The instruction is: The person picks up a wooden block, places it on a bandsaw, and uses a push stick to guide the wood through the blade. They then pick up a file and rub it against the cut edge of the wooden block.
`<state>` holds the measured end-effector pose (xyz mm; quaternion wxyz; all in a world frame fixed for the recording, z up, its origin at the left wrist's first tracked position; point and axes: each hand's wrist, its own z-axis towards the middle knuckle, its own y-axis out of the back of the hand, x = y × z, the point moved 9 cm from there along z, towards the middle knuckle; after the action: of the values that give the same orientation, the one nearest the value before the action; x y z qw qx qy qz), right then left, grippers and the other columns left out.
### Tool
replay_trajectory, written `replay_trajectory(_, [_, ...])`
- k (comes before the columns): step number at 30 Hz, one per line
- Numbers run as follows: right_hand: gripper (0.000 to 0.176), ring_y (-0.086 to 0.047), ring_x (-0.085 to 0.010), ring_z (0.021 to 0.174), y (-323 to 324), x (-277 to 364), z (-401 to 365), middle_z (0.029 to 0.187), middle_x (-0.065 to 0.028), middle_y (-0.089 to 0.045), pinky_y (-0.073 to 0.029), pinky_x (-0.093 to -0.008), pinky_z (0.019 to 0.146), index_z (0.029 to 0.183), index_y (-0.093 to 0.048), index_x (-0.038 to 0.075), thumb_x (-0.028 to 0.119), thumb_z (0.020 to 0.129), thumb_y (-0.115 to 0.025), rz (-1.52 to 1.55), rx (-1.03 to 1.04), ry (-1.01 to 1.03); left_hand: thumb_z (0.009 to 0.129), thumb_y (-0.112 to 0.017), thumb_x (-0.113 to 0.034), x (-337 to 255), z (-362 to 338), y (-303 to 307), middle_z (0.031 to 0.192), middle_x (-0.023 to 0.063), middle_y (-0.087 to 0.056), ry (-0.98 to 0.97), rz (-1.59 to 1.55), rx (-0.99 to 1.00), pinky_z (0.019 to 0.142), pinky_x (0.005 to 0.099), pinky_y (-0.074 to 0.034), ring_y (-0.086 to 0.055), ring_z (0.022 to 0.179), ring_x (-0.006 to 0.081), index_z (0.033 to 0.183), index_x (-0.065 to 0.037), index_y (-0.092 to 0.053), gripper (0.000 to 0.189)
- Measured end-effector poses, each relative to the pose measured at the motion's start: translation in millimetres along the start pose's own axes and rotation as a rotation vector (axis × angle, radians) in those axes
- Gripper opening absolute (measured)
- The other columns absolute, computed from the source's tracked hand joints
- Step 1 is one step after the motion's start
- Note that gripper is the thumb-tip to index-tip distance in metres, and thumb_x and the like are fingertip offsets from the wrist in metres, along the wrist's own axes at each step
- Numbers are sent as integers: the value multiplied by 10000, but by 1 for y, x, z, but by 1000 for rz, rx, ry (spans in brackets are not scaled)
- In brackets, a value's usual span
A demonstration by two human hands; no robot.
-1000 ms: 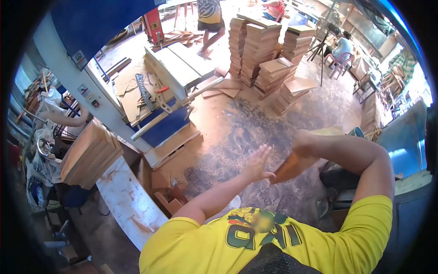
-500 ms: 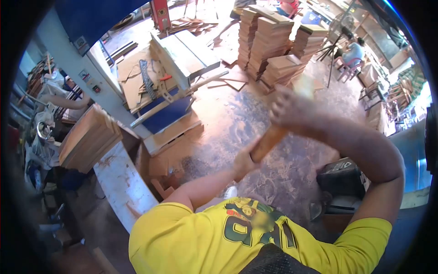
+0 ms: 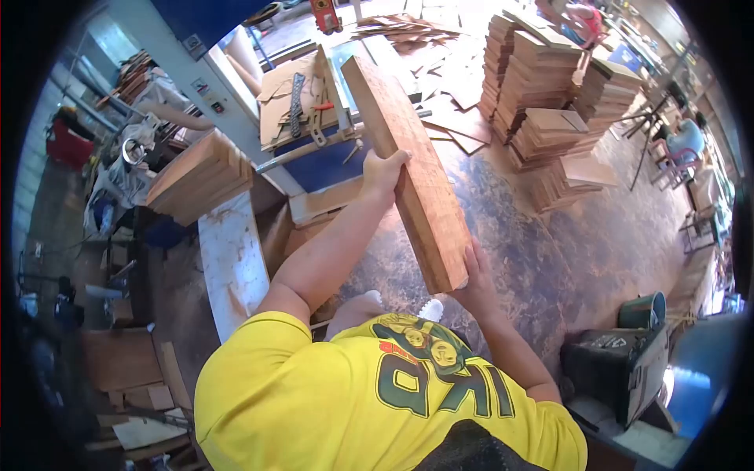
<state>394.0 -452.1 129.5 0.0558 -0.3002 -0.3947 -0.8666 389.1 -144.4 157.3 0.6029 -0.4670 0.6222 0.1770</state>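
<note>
Left hand (image 3: 383, 170): grips wooden board (image 3: 416, 169) by its left edge | right hand (image 3: 476, 276): holds its near end | board: tilted above floor (image 3: 518, 275) | board stacks (image 3: 540, 82): beyond, rightward

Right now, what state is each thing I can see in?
Thick wooden board: held in both hands, tilted.
Left hand: gripping the board's side.
Right hand: holding its near end.
Tall board piles: stacked, edges uneven.
Thin wood strips: heaped loosely.
Floor: dusty.
Person at far right: seated.
</note>
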Motion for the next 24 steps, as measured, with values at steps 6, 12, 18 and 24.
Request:
replay_trajectory(6, [888, -522, -411, 1230, -18, 0, 36, 1381, -227, -484, -465, -436, 1019, 1385, -452, 47, 141, 602, -861, 253, -6, -36, 761, -739, -141, -24, 23, -2, 1064, 160, -628, -94, 279, 2, 808, 373, -542, -648, 925, 245, 1188, 64, -515, 524])
replay_trajectory(12, [827, -590, -262, 1176, -67, -6, 70, 1306, -194, -569, -492, -348, 963, 1377, -465, 23, 61, 627, -810, 659, -10, -266, 749, -755, -373, -54, 87, 35, 960, 199, -700, -174, 870, -151, 755, 320, -533, -691, 841, 242, 1052, 101, -657, 571])
replay_trajectory(18, [775, -667, -252, 1018, -104, -6, 87, 1116, -166, -664, -529, -360, 870, 1345, -487, 3, 70, 640, -801, 504, 66, -454, 772, -754, -457, -51, 134, 37, 941, 173, -687, -83, 1043, 40, 674, 322, -526, -665, 778, 191, 1096, 109, -624, 664])
replay_trajectory(24, [670, -665, -178, 978, -98, -12, 99, 1045, -136, -683, -529, -326, 829, 1266, -516, -38, 85, 669, -792, 548, 9, -537, 875, -661, -486, -45, 126, 51, 1283, 148, -556, -7, 612, 297, 808, 303, -496, -577, 1087, 183, 1408, 43, -363, 808])
